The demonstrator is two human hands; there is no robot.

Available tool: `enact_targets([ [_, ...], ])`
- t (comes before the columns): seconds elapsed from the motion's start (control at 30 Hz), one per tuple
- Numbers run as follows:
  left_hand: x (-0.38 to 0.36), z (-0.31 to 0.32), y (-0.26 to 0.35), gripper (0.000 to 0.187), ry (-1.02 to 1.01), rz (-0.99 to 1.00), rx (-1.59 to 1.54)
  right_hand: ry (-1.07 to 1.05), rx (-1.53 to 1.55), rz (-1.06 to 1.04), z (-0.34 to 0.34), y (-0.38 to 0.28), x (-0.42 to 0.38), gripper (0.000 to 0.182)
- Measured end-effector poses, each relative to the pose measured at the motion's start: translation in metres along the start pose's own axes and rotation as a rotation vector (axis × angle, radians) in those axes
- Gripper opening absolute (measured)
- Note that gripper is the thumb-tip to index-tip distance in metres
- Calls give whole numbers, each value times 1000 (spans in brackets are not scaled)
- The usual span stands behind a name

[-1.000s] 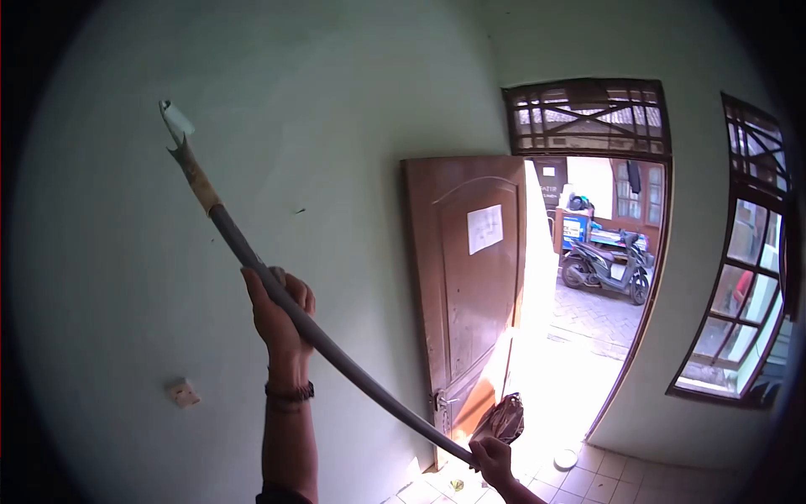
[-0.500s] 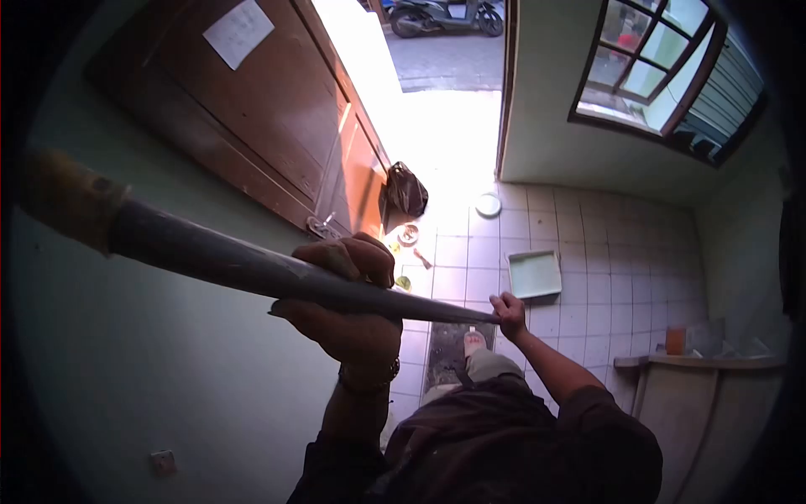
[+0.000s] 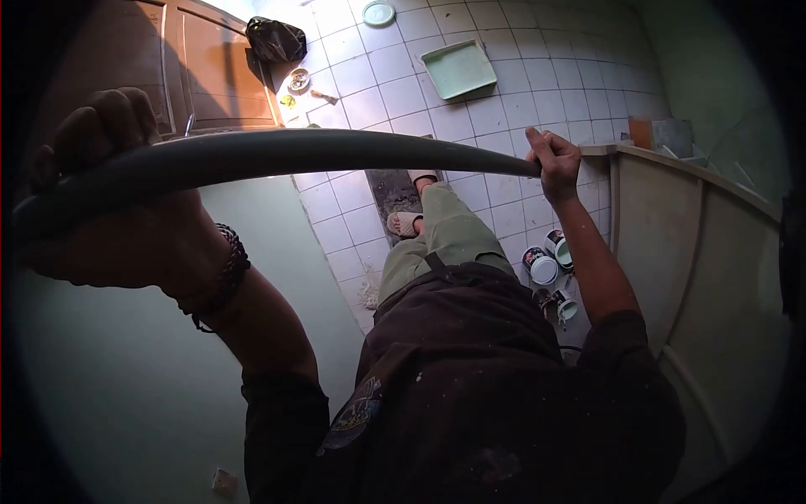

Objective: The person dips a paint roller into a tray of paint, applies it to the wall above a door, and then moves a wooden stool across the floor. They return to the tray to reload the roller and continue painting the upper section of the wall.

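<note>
A long dark grey pole [image 3: 336, 153] runs across the view in front of my chest. Near its left end, which looks close to the camera, my left hand [image 3: 164, 239] is wrapped round it, with a braided bracelet at the wrist. Further along, at the right end in view, my right hand [image 3: 558, 164] is closed on the same pole. Both far tips of the pole are out of sight or hidden by my hands. A pale green paint tray [image 3: 460, 70] lies on the tiles beyond the pole.
A brown door [image 3: 222, 67] and black plastic bag [image 3: 277, 40] are at the upper left, with a brush [image 3: 323, 97] on the floor nearby. A round lid [image 3: 379, 13] lies further off. Paint cans [image 3: 540, 266] stand beside a wooden counter [image 3: 659, 227] on the right.
The view has tipped down, bringing my legs and the paint cans in. The pole has swung nearer level, its yellowish end fitting leaving view. Both hands still grip it.
</note>
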State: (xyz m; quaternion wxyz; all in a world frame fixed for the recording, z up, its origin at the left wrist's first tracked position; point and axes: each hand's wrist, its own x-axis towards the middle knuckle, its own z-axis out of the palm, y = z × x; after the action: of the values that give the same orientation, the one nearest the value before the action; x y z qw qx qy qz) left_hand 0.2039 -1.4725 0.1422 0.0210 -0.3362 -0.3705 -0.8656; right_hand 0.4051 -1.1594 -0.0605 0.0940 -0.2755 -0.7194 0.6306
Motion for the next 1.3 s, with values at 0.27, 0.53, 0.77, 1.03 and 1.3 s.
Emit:
enact_targets([
  [0.27, -106, 30, -113, 62, 400, -350, -67, 20, -300, 302, -91, 97, -81, 41],
  [0.53, -232, 18, -232, 41, 158, -1217, 167, -141, -509, 559, -194, -3, -179, 49],
  [0.77, -359, -14, -272, 47, 374, -1338, 106, -133, -955, 687, -193, 59, -94, 46],
  [1.03, -509, -143, -449, 34, 1193, -910, 273, -194, -1193, 742, -230, 315, 76, 46],
  [1.3, -579, -18, -509, 34, 1183, -1421, 69, -334, -1229, 500, -328, 397, 93, 49],
])
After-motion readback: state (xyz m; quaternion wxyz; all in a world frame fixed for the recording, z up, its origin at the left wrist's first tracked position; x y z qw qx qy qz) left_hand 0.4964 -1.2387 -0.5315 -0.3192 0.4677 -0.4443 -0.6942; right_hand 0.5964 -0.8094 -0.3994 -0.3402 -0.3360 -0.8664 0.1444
